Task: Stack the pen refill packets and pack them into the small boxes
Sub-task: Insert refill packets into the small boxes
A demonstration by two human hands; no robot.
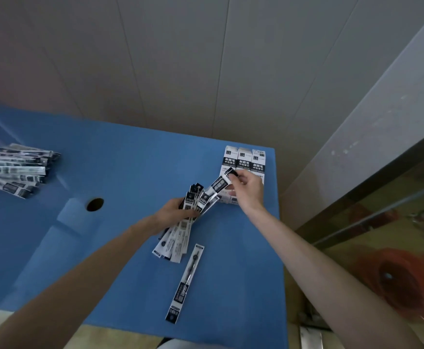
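1. The left hand [178, 210] grips a fanned bundle of refill packets [178, 238] on the blue table [135, 167].
2. The right hand [247, 188] pinches one packet [221, 183] just beside the bundle, in front of the small boxes [245, 162].
3. A loose packet [184, 283] lies near the bundle; a spare pile [14, 170] sits well apart.

On the table [130, 159], a bundle of packets [180, 227] is lying near the middle, with the left hand [174, 212] resting on it. One packet [218, 185] is reaching from the bundle toward the right hand [247, 191]. Behind that hand, what look like three boxes [245, 162] are sitting side by side at the far right corner. A single packet [185, 280] is lying nearer, and a loose pile [14, 170] is lying far left, with a hole [95, 204] between pile and bundle.
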